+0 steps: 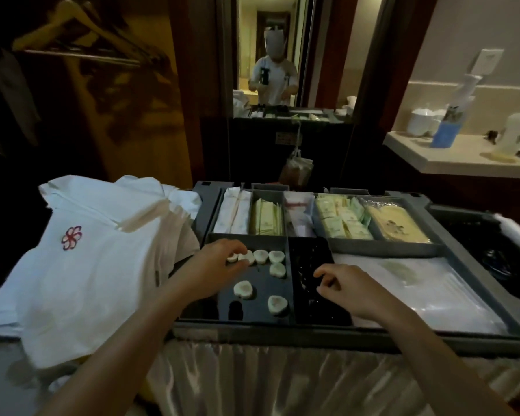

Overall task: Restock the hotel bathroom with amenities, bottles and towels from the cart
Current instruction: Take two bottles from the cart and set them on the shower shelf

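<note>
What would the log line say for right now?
left hand: touching round soaps in cart tray | right hand: over dark compartment, empty | towels: still on cart

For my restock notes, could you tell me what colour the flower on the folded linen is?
Red, on white linen; head view.

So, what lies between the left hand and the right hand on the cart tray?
In the head view, round white soaps and a tray divider lie between the left hand and right hand.

Dim room, dark wood panelling [189, 85], wall mirror [270, 55], pale counter [451, 160], wooden hangers [78, 31]
</note>
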The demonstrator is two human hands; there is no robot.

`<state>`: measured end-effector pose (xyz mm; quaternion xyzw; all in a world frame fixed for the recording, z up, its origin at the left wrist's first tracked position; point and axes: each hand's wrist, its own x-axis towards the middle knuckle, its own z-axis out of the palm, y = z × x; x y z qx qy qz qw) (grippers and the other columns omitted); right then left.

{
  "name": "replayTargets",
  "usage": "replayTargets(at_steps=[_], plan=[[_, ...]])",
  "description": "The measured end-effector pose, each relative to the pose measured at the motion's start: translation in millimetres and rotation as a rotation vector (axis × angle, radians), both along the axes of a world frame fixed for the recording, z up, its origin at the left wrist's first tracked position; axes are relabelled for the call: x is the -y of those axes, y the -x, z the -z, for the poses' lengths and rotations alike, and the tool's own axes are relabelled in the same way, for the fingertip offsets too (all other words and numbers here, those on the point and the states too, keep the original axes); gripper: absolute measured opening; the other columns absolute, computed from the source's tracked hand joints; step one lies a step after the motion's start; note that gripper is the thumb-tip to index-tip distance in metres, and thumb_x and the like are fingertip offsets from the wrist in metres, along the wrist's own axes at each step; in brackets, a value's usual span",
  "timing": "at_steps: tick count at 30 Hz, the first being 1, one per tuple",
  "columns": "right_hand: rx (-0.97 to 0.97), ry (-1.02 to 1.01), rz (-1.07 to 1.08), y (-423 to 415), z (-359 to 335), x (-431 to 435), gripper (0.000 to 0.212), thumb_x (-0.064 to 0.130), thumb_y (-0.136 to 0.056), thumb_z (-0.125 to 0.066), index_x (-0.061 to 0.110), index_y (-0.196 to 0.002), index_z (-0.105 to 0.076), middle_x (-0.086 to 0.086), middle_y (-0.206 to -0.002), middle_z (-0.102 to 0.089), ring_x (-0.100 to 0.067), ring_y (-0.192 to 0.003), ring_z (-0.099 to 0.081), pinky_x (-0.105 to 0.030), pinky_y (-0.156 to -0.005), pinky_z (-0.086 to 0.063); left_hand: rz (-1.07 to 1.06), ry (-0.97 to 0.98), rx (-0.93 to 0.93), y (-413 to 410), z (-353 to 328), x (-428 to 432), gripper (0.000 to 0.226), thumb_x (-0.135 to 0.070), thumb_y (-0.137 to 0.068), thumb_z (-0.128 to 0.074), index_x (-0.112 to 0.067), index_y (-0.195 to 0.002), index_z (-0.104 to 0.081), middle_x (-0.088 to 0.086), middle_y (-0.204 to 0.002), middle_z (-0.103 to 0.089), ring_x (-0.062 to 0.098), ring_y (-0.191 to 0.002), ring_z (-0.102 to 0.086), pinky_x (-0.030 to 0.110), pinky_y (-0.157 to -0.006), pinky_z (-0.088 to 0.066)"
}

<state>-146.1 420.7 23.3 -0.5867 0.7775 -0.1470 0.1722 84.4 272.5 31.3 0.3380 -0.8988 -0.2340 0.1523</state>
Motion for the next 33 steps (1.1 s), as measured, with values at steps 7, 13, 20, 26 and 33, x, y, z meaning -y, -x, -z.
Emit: replayTargets(at_steps=[7,13,20,26,33], plan=[[-0.050,-0.024,0.083,32.0,29.2,52.4,0.033,0.027,-0.090,-0.058,0.020,-0.122,-0.056,-0.002,-0.114,-0.059,-0.017,-0.101,-0.057,-0.030,-0.083,-0.049,0.029,-0.122,0.052,22.6,32.9,52.4,0.029,-0.034,-0.093,-0.051,-0.025,-0.120,-0.054,-0.005,-0.118,-0.058,0.000,-0.090,-0.049,0.003,-0.061,-0.033],[-0.187,0.022,0.046,57.0,40.3,93.2,0.037,0.029,-0.091,-0.057,0.017,-0.126,-0.053,-0.006,-0.122,-0.053,-0.024,-0.115,-0.047,-0.035,-0.092,-0.043,0.024,-0.214,-0.013,40.3,51.1,66.8,0.027,-0.027,-0.092,-0.054,-0.020,-0.117,-0.058,-0.009,-0.109,-0.057,0.002,-0.100,-0.051,0.006,-0.073,-0.034],[-0.265,-0.001,-0.063,84.6,58.4,136.4,0.034,0.026,-0.089,-0.060,0.018,-0.122,-0.054,-0.007,-0.117,-0.059,-0.026,-0.110,-0.050,-0.036,-0.086,-0.045,-0.034,-0.366,-0.099,46.6,61.9,57.9,0.015,-0.029,-0.091,-0.055,-0.033,-0.105,-0.058,-0.023,-0.094,-0.054,-0.021,-0.088,-0.049,-0.002,-0.071,-0.038],[-0.290,0.023,-0.156,96.4,70.8,150.7,0.023,0.030,-0.087,-0.062,0.019,-0.107,-0.059,-0.008,-0.102,-0.061,-0.025,-0.100,-0.052,-0.031,-0.075,-0.043,-0.146,-0.337,-0.094,50.8,65.6,48.7,0.022,-0.026,-0.092,-0.055,-0.023,-0.113,-0.060,-0.012,-0.102,-0.060,-0.003,-0.096,-0.055,0.003,-0.074,-0.041],[-0.238,0.145,-0.247,104.3,55.1,145.1,0.019,0.034,-0.089,-0.060,0.015,-0.086,-0.058,-0.005,-0.084,-0.060,-0.021,-0.078,-0.058,-0.031,-0.064,-0.043,-0.173,-0.314,-0.217,48.7,56.6,20.3,0.021,-0.026,-0.092,-0.054,-0.039,-0.108,-0.057,-0.019,-0.108,-0.062,-0.012,-0.099,-0.056,0.010,-0.081,-0.047]])
